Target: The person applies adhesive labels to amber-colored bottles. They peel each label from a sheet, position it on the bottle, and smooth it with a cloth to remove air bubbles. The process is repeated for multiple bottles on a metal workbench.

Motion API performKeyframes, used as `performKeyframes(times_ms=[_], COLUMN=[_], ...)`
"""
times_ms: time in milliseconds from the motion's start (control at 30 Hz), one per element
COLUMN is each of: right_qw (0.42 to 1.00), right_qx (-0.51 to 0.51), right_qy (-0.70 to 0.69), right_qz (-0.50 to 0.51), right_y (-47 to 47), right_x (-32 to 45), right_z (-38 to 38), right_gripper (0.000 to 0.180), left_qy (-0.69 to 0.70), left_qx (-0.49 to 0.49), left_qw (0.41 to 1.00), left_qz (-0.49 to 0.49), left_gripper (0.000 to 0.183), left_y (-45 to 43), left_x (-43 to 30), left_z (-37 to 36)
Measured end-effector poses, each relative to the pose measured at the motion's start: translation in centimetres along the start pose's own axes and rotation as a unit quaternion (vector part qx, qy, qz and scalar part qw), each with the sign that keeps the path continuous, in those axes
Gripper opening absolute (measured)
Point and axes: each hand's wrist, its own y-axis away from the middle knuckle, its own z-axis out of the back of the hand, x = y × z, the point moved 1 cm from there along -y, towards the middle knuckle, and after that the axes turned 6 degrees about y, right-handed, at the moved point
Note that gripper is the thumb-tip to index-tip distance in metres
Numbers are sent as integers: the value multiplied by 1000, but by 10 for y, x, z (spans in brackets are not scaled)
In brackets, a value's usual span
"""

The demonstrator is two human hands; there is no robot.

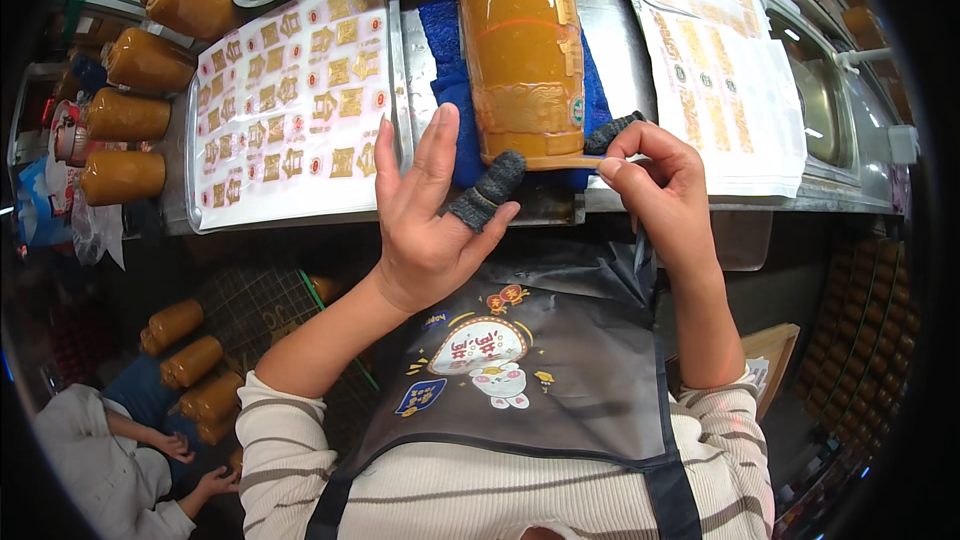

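Observation:
A glossy brown bottle [517,52] with raised gold decorations lies on a blue cloth [442,37], its base towards me. Along the base runs a thin tan strip [559,163], its right end pinched between thumb and finger of my right hand [656,176]. A grey knitted finger sleeve [616,133] covers one finger of that hand. My left hand [427,217] is spread palm up just left of the base, holding nothing. Its index finger wears another grey knitted sleeve [491,191], the tip close to the strip's left end; whether they touch is unclear.
On the left, a metal tray [193,195] bears a sheet of gold decals [292,105]. More decal sheets [709,90] lie right, before a sink [814,82]. Several brown bottles [124,178] line the left edge. Lower left, a co-worker's hands [176,446] are near other bottles [191,360].

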Motion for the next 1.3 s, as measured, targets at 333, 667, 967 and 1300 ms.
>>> performKeyframes(times_ms=[333, 667, 967, 1300], right_qw=[1000, 999, 999, 995], right_qx=[0, 7, -10, -24], right_qy=[9, 16, 41, 95], right_qz=[24, 30, 25, 35], right_y=[-7, -8, -7, -8], right_x=[-11, -7, -7, -6], right_z=[-7, -8, -12, -9], right_gripper=[10, 9, 11, 11], left_qy=[-59, 4, 44, 39], left_qx=[-4, -65, -57, -66], left_qw=[993, 996, 997, 996], left_qz=[-100, -59, 15, 43], left_gripper=[34, 37, 31, 28], left_y=[-29, -34, -9, 5], left_x=[-8, 5, 14, 13], left_z=[5, -15, -4, 0])
